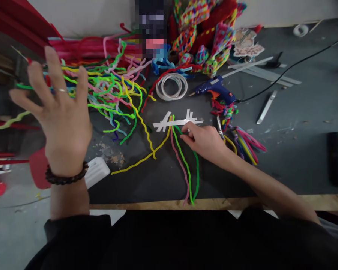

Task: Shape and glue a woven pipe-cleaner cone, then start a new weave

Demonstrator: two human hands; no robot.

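My left hand (64, 112) is raised at the left, fingers spread, nothing in its grasp, between the camera and a tangled heap of colourful pipe cleaners (112, 90). Curled over the table's middle, my right hand (204, 140) has thumb and forefinger together beside white tape strips (177, 122); what they pinch, if anything, is hidden. The tape holds the upper ends of a pink pipe cleaner (179, 157), a light green pipe cleaner (185, 165), a dark green pipe cleaner (197, 172) partly under my right hand, and a yellow pipe cleaner (135, 164) stretching left.
Behind the tape are a white ring coil (158, 88) and a blue glue gun (218, 88) with a black cord. Scissors (220, 129) and a pipe-cleaner bundle (247, 144) lie by my right wrist. A white case (97, 170) sits near the front edge.
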